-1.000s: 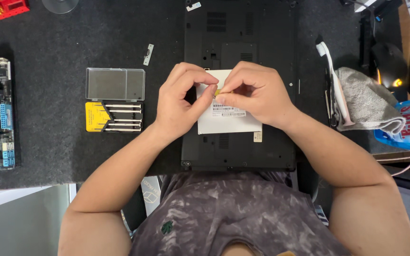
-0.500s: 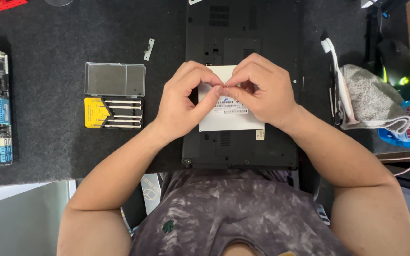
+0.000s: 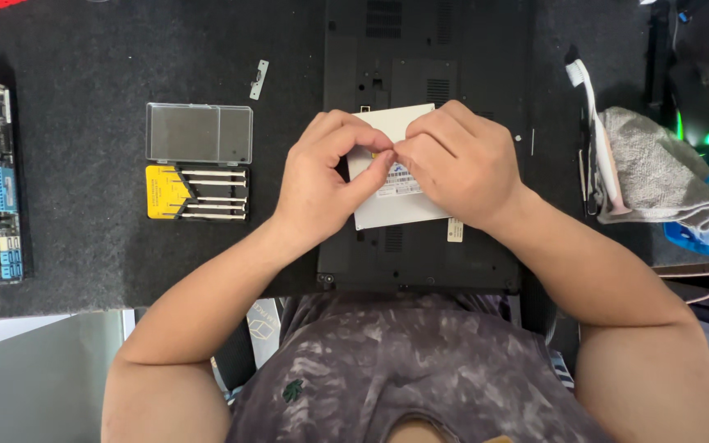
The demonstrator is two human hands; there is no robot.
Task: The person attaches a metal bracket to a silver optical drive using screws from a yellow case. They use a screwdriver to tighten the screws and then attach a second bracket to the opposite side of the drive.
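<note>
flat white rectangular drive (image 3: 400, 205) lies on upturned black laptop base (image 3: 428, 66), long axis slightly tilted | left hand (image 3: 322, 184) and right hand (image 3: 461, 168) meet above it, fingertips pinched together on something too small to tell | screwdriver set (image 3: 198, 193) well left

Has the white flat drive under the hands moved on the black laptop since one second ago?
Cannot tell. The white drive lies on the laptop base beside the small label as before; small shifts follow the camera.

My left hand (image 3: 322, 184) and right hand (image 3: 457, 168) covered most of the white drive (image 3: 395, 209); whatever my fingertips (image 3: 387, 156) pinched was too small to tell, its label blurred beneath them
</note>
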